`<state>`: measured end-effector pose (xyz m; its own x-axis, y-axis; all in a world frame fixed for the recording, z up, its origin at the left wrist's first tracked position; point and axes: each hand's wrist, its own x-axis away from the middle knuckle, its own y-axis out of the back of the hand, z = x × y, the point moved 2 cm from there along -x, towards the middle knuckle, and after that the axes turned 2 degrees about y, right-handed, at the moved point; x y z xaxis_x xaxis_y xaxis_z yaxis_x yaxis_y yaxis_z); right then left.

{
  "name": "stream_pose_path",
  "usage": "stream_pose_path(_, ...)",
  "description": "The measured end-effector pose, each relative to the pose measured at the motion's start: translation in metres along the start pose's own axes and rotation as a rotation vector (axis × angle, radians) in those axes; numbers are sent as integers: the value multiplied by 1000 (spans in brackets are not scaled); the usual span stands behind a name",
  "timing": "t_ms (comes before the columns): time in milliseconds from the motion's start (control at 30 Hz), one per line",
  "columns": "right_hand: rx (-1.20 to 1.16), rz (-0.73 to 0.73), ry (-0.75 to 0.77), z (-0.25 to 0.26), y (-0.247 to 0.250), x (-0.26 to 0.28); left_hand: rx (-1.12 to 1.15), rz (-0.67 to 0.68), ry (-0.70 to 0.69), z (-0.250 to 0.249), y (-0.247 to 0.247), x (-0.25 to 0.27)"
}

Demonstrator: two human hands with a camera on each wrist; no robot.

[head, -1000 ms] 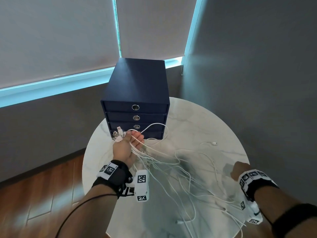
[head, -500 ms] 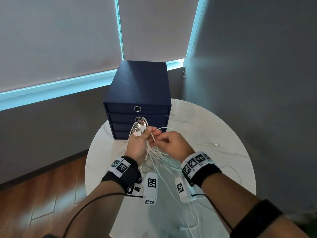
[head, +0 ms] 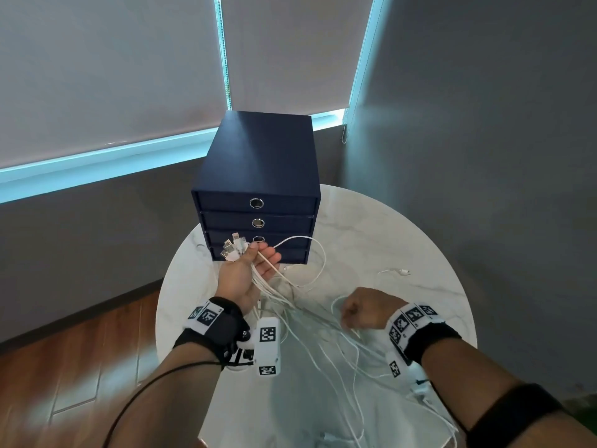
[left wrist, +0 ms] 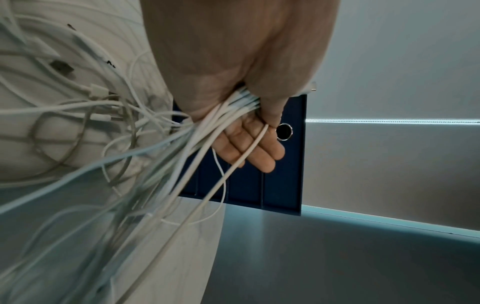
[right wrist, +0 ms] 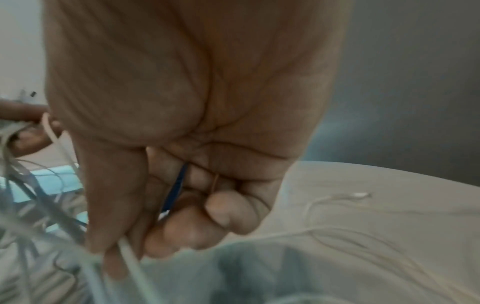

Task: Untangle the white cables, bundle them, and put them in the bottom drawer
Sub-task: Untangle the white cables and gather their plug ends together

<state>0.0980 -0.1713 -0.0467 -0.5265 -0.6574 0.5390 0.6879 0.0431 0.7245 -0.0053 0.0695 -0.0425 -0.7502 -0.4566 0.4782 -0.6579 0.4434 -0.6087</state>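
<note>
The left hand pinches a bunch of white cables under its thumb, in front of blue drawers.

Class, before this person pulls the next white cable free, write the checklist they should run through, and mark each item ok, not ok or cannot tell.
1. Plug ends gathered in the left hand: ok, thumb pins the white cables.
2. Right hand pinches one strand: ok.
3. Cables untangled: not ok, loops cross on the table.
4. Stray cable end collected: not ok, it lies apart.
5. Bottom drawer open: not ok, shut.
6. Knots in the strands: cannot tell.
</note>
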Motion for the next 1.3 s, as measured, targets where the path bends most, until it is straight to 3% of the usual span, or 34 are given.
stream_pose_path(300,-83,201,-231,-47,-3,23,-77,22,-1,13,0,-1)
stream_pose_path(400,-41,263,-302,-50,4,26,-169,60,4,18,-7,1)
stream_pose_path(500,98,219,-380,-53,10,22,-259,99,-18,27,-17,4)
stream_pose_path(600,184,55,-221,-37,19,8,-358,155,-57,35,-27,9)
stream_pose_path(700,-369,-175,28,2,32,-4,-488,206,-116,42,-34,13)
stream_pose_path(767,-626,-192,145,33,35,-7,-519,219,-142,45,-39,16)
stream_pose_path(867,-643,-187,268,67,27,-11,-497,218,-160,43,-42,18)
stream_pose_path(967,-710,-223,312,76,22,-15,-377,180,-78,39,-36,15)
stream_pose_path(1033,-690,-170,324,77,21,-14,-285,151,7,38,-31,14)
stream_pose_path(1167,-594,79,342,77,15,-8,-108,50,174,40,-23,9)
stream_pose_path(1300,-518,207,317,74,13,-3,-153,81,211,43,-20,11)
